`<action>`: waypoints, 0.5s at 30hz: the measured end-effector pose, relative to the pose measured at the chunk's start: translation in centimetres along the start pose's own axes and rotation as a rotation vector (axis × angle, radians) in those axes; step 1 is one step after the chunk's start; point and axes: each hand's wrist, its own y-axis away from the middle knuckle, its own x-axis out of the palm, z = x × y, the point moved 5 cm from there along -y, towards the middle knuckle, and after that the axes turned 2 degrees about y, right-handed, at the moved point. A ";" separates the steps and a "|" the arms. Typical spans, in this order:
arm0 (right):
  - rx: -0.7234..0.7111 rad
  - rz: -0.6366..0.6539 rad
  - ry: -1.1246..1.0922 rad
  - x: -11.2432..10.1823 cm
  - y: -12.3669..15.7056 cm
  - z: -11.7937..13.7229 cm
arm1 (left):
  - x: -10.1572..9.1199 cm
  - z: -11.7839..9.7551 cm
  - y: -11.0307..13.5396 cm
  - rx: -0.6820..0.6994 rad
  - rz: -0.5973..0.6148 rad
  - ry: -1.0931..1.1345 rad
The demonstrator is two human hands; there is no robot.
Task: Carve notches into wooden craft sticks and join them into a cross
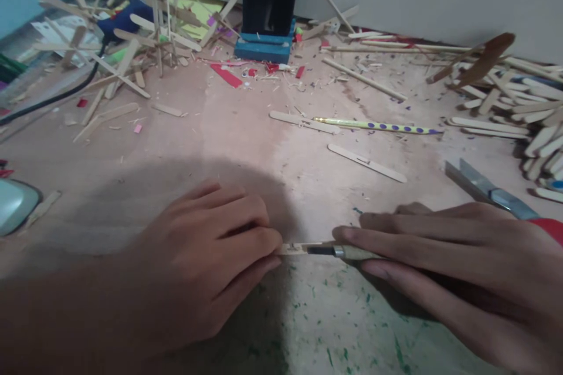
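Near the front of the table, my left hand (pixel 220 252) is closed on one end of a popsicle stick (pixel 294 248), pressing it down. My right hand (pixel 440 252) grips a carving tool with a pale wooden handle (pixel 358 252), a metal collar and a dark blade. The blade points left and lies over the stick, beside dark marks on the wood. Behind the hands lie two more popsicle sticks, one (pixel 367 163) with a small notch in its middle and another (pixel 303 122) touching a yellow pencil with purple dots (pixel 382 126).
Scissors (pixel 488 187) lie half open beyond my right hand. A pile of popsicle sticks (pixel 536 99) fills the right side. Broken sticks, a blue glue-gun-like tool (pixel 125 19) and its cord crowd the back left. A dark post on a blue base (pixel 264 47) stands behind.
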 end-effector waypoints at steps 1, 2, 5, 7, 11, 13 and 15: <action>0.001 0.007 0.001 0.0 0.0 0.0 | 0.0 0.0 0.0 0.002 -0.012 0.005; 0.010 0.012 -0.005 0.1 0.0 0.0 | 0.0 0.1 0.0 0.003 -0.025 0.009; 0.076 0.017 -0.058 0.1 0.0 -0.2 | 0.1 0.1 0.0 0.019 0.004 0.003; 0.125 -0.019 -0.082 -0.2 0.0 -0.3 | 0.0 0.2 -0.1 0.008 0.027 0.036; 0.157 -0.074 -0.064 -0.6 0.0 -0.2 | -0.5 0.9 -0.4 -0.188 0.031 0.241; 0.180 -0.072 -0.037 -0.6 0.0 0.0 | -0.5 1.1 -0.5 -0.298 0.033 0.350; 0.201 -0.077 -0.008 -0.4 0.0 0.3 | -0.5 1.2 -0.5 -0.391 0.024 0.467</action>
